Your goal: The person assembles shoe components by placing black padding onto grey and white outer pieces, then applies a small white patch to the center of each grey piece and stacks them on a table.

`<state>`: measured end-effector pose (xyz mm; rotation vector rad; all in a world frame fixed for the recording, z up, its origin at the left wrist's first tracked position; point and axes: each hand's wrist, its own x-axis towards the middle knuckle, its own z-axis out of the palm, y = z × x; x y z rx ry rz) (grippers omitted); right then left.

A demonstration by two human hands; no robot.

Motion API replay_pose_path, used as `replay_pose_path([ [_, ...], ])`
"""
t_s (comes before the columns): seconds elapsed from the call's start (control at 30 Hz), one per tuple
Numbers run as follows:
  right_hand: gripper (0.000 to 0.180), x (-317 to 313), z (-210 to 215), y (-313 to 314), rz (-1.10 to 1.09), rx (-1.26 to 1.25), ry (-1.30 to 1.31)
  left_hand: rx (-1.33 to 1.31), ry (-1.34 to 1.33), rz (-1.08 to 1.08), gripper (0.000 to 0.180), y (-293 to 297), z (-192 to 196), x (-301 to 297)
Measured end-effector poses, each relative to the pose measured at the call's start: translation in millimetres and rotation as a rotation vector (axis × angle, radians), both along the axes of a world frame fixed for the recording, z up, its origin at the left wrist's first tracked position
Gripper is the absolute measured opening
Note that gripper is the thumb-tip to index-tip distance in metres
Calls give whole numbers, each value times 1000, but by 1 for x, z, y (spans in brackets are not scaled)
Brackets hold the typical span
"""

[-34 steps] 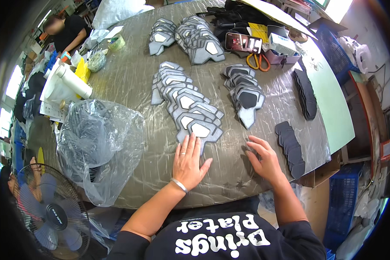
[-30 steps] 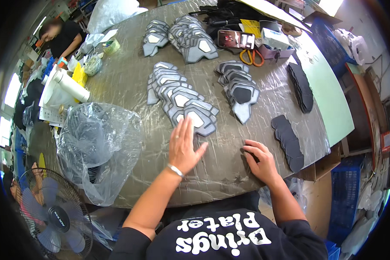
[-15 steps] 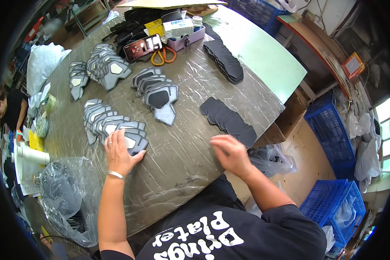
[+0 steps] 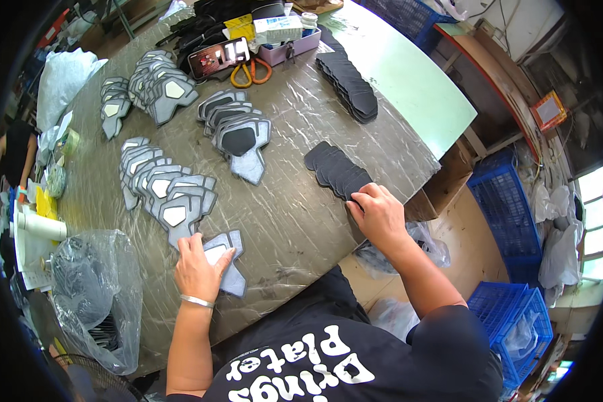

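My left hand (image 4: 199,266) has its thumb and fingers closed over a grey, notched flat piece (image 4: 233,280) with a pale centre, lying on the table near me. Just beyond that hand, a fanned row of similar grey pieces with white centres (image 4: 174,214) stretches away to the left. My right hand (image 4: 380,213) pinches the near end of a fanned row of black rounded patches (image 4: 338,171); its fingers partly hide the patch there. Between the two rows, farther off, lies a stack of grey pieces (image 4: 248,167), its top one bearing a black patch.
More grey pieces (image 4: 171,100) lie at far left, and a longer row of black patches (image 4: 348,87) at far right. A phone (image 4: 219,58), orange-handled scissors (image 4: 251,72) and a purple box (image 4: 291,48) stand at the back. A clear plastic bag (image 4: 97,295) sits left; blue crates (image 4: 506,208) stand right.
My left hand has drawn one grey piece off the row toward me. My right hand has moved right onto the near end of the black patches, its fingertips now touching them.
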<state>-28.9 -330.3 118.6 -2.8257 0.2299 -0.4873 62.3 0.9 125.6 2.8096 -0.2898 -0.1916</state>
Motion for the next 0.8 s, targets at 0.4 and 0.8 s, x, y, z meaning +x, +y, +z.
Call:
replay_pose_path([
  [0.4,13,10,10,-2,-120,223,103,-263,-269,-385,51,-31,0,-24],
  [0.8,23,14,29,-53,-104,417,190,-444,-270,-1020,48,-180,-23,26],
])
